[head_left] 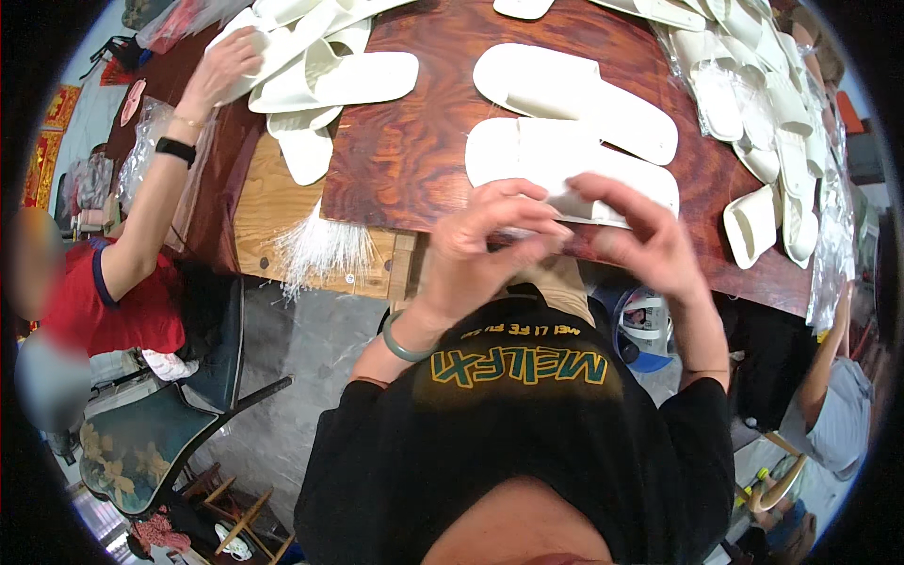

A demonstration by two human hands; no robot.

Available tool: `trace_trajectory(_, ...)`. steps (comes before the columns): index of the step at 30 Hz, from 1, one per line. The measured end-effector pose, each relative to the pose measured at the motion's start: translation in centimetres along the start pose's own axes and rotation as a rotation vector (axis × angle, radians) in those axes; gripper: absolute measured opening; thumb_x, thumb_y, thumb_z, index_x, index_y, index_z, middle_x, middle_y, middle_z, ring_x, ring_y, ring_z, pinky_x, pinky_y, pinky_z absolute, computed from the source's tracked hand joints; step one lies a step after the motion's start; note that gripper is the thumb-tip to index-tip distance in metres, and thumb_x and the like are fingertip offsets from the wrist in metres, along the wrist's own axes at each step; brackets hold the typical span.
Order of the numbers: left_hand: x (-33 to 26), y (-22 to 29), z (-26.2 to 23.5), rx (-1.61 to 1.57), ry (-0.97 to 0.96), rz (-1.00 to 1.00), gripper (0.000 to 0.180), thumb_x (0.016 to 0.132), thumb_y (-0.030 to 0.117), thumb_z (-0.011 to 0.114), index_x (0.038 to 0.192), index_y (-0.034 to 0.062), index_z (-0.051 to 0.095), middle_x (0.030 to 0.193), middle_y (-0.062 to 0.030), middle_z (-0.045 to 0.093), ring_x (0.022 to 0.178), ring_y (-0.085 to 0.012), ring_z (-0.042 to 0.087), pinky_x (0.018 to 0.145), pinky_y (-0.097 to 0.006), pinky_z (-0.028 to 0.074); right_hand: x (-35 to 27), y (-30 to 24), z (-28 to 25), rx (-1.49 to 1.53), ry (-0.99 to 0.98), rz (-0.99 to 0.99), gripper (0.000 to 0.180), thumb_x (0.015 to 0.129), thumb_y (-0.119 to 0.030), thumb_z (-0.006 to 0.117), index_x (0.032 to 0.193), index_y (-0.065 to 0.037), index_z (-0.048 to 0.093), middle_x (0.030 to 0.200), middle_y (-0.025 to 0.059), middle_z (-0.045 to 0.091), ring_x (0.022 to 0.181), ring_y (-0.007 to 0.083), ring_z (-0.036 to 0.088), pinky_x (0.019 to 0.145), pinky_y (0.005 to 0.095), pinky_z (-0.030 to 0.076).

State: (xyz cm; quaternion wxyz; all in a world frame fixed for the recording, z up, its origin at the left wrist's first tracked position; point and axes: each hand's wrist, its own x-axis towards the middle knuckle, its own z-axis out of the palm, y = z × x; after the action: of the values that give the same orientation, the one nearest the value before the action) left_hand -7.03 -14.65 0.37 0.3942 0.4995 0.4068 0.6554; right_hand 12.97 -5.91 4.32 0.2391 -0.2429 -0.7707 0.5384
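Shirt (527, 433); fingers (621, 195) near table edge (716, 266)

Left forearm (400, 341) and right forearm (704, 344) angle inward toward the centre. The left hand (477, 247) curls, its fingertips pointing right; the right hand (656, 240), slightly blurred, faces it, finger and thumb parted.

At the near edge of the table (424, 122), a black T-shirt (537, 461) bears large lettering (520, 368) in yellow-edged dark green capitals, upside down in this view. A smaller yellow line of capitals (523, 330) runs between it and the table. Beyond the table's left side, an upper red sign (62, 105) and a lower red sign (41, 169) carry gold marks too small to read.
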Motion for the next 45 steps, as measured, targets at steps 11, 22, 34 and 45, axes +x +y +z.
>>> trace_trajectory(11,-0.4,-1.8,2.4,-0.161,-0.122,-0.038,0.027,0.069,0.002,0.077,0.093,0.0089,0.068,0.088,-0.001,0.064,0.09,-0.0159,0.058,0.072,-0.027,0.049,-4.9,1.4,2.6,0.834,-0.033,0.469,0.017,0.085,-0.002,0.062,0.101,0.005,0.061,0.08,0.006,0.063,0.061,0.0097,0.059,0.058,0.0224,0.049)
trace_trajectory(22,2.9,-3.6,-3.8,0.862,0.027,0.205,0.015,0.077,0.008,0.069,0.091,0.0036,0.069,0.089,-0.0067,0.066,0.089,-0.0217,0.056,0.081,-0.033,0.044,-3.5,2.4,-5.7,-0.851,0.244,0.143,0.009,0.08,-0.005,0.061,0.089,0.0,0.063,0.082,0.0143,0.06,0.071,0.03,0.061,0.063,0.0356,0.048)
trace_trajectory(34,3.3,-5.6,-3.2,0.902,-0.204,0.078,0.023,0.081,0.012,0.062,0.102,0.0156,0.069,0.109,-0.0014,0.056,0.107,-0.0223,0.041,0.094,-0.041,0.024,3.8,6.9,-0.3,-0.234,0.087,0.135,0.017,0.076,-0.004,0.063,0.092,-0.002,0.069,0.081,0.013,0.069,0.074,0.0161,0.066,0.068,0.0288,0.05)
trace_trajectory(45,3.6,-5.3,-3.4,0.918,-0.331,0.013,0.028,0.088,0.023,0.053,0.112,0.0138,0.064,0.123,-0.0052,0.052,0.12,-0.0231,0.034,0.1,-0.041,0.017,4.5,7.3,-0.8,-0.217,0.072,0.178,0.021,0.074,-0.009,0.069,0.093,-0.001,0.069,0.082,0.0111,0.07,0.075,0.0133,0.066,0.07,0.0276,0.051)
